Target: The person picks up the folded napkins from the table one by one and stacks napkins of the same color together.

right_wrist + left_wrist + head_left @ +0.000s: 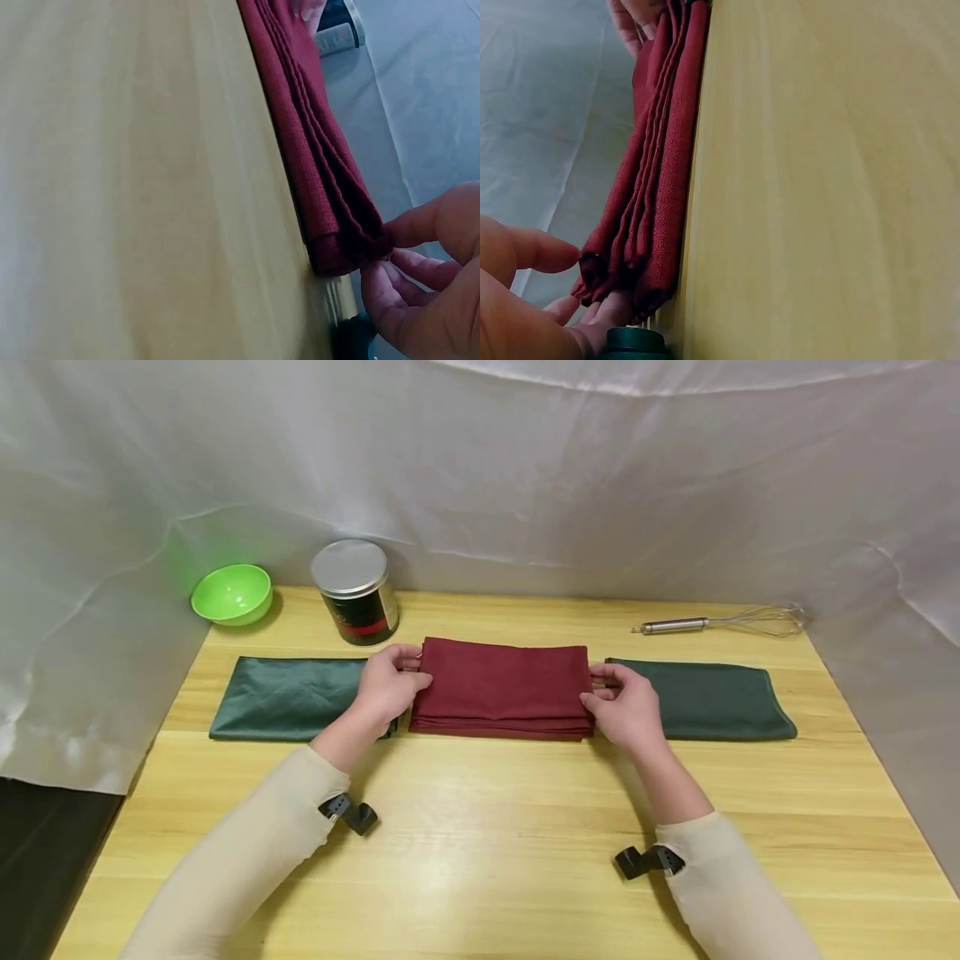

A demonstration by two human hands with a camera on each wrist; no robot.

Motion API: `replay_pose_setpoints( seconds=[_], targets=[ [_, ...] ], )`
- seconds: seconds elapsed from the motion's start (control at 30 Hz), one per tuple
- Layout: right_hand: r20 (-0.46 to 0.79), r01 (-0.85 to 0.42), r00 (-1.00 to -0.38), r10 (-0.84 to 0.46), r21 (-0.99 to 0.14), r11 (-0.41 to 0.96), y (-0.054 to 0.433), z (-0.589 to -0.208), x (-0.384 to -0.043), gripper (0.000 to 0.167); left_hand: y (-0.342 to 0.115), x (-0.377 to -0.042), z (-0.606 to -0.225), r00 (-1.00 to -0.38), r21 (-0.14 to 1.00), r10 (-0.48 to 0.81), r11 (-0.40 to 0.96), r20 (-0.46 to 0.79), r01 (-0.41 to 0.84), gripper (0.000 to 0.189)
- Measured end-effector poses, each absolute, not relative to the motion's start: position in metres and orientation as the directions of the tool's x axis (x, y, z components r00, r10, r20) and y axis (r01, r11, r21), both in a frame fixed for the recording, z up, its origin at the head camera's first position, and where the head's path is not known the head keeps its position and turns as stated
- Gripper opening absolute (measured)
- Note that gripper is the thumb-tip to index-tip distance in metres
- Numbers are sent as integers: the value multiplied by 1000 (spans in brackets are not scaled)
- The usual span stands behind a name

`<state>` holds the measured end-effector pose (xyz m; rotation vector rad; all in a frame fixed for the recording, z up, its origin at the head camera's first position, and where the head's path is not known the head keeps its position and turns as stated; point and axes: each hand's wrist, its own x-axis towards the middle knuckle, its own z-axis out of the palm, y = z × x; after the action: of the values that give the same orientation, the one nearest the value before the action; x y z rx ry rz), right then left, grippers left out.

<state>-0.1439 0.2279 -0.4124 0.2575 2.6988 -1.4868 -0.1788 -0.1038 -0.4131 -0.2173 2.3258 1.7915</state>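
Note:
A dark red folded cloth [506,685] lies in the middle of the table, its layers stacked along the near edge. My left hand [390,685] pinches its left end, thumb on top and fingers at the side; the left wrist view shows the layered folds [649,187] beside that thumb. At the opposite end, my right hand [626,706] pinches the cloth between thumb and fingers, as the right wrist view shows at the corner [364,236]. Folded green cloths flank it: one on the left [288,697], partly behind my left hand, and another on the right [720,700].
Behind the left green cloth stand a bright green bowl [232,596] and a black tin with a silver lid [356,593]. A whisk [678,625] lies at the back right. Pale fabric [525,468] hangs around the wooden table [480,860].

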Motion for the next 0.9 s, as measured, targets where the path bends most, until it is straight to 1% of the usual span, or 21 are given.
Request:
replay_pose_setpoints(
  seconds=[0.1, 0.33, 0.47, 0.57, 0.67, 0.8, 0.9],
  targets=[
    [-101, 151, -987, 123, -837, 527, 228, -413, -140, 41, -106, -175, -414, -971, 943, 8, 240, -240, -232, 47],
    [-88, 146, -983, 160, -904, 402, 233, -413, -133, 46, -107, -166, -418, -969, 941, 31, 247, -246, -231, 56],
    [-99, 159, -979, 180, -920, 359, 236, -411, -130, 44, -105, -165, -419, -973, 948, 41, 240, -228, -211, 57],
    [-116, 175, -977, 180, -918, 356, 238, -411, -127, 42, -101, -163, -419, -979, 944, 31, 272, -203, -187, 58],
    [-118, 174, -979, 168, -909, 377, 241, -414, -125, 40, -94, -159, -418, -994, 916, 15, 390, -112, -97, 60],
    [-74, 125, -988, 135, -899, 421, 246, -419, -118, 38, -79, -144, -415, -995, 834, 7, 544, 100, 88, 65],
    [-48, 92, -993, 111, -896, 435, 250, -422, -110, 37, -64, -128, -411, -981, 824, 12, 541, 192, 168, 67]
  ],
)
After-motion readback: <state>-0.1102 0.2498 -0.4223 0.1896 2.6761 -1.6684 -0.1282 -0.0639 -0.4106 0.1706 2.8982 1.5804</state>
